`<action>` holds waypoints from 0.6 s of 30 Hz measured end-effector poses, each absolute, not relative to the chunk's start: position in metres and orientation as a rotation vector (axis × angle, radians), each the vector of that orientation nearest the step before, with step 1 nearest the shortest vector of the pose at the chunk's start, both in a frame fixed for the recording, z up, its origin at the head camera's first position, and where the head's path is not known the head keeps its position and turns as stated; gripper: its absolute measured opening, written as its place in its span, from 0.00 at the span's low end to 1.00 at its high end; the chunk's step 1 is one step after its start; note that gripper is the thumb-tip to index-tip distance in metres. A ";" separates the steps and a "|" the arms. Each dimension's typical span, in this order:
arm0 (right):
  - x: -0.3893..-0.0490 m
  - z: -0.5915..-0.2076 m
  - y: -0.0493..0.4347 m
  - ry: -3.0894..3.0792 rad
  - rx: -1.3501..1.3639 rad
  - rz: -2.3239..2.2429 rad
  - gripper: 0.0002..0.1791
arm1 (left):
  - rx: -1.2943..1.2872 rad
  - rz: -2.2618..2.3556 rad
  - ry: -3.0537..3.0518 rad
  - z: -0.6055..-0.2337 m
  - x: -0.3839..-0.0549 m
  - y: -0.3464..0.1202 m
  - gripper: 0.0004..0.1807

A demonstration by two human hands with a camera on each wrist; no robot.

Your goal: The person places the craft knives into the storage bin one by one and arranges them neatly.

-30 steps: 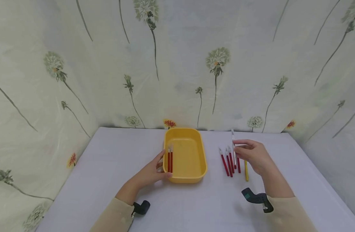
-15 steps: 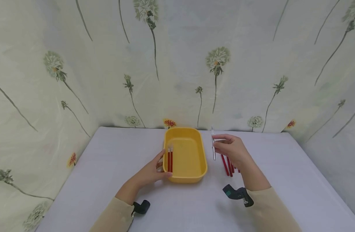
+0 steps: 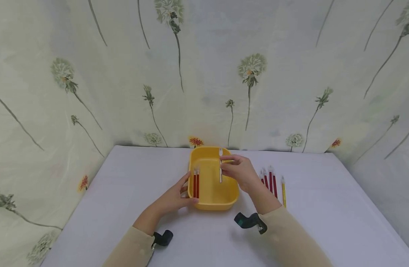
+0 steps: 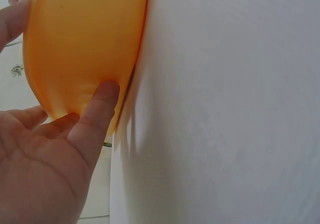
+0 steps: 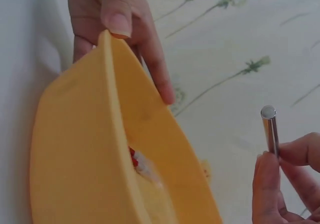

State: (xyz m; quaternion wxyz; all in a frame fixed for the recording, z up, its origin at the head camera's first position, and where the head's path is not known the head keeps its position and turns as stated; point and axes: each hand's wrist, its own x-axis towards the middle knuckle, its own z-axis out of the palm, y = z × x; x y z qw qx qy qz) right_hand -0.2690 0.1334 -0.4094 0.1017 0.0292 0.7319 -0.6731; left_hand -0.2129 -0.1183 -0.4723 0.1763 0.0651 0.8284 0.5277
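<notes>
My right hand [image 3: 241, 172] pinches a slim silver pen-like stick [image 3: 221, 167] upright over the right half of a yellow plastic tray [image 3: 212, 207]. In the right wrist view the shiny round end of the silver stick [image 5: 269, 113] shows between thumb and fingers. My left hand [image 3: 172, 195] holds the tray at its left side, the thumb at the near rim. Its fingers press on the outer wall in the left wrist view, where the tray [image 4: 85, 44] fills the upper left. Two slim red sticks [image 3: 196, 185] with clear tips lie inside along the left wall.
Right of the tray, several red sticks [image 3: 271, 181] with clear tips lie on the white table [image 3: 141, 163], partly hidden by my right forearm. A yellow stick [image 3: 284, 193] lies beside them. A flower-printed cloth [image 3: 204, 74] hangs behind the table.
My right hand has carried the silver stick left, from above the red sticks to over the tray. The yellow stick shows fully again. My left hand and the tray have stayed put.
</notes>
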 end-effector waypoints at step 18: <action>-0.287 -0.458 0.085 2.179 0.071 -1.862 0.15 | 0.220 1.527 2.315 -0.474 -0.214 -0.120 0.58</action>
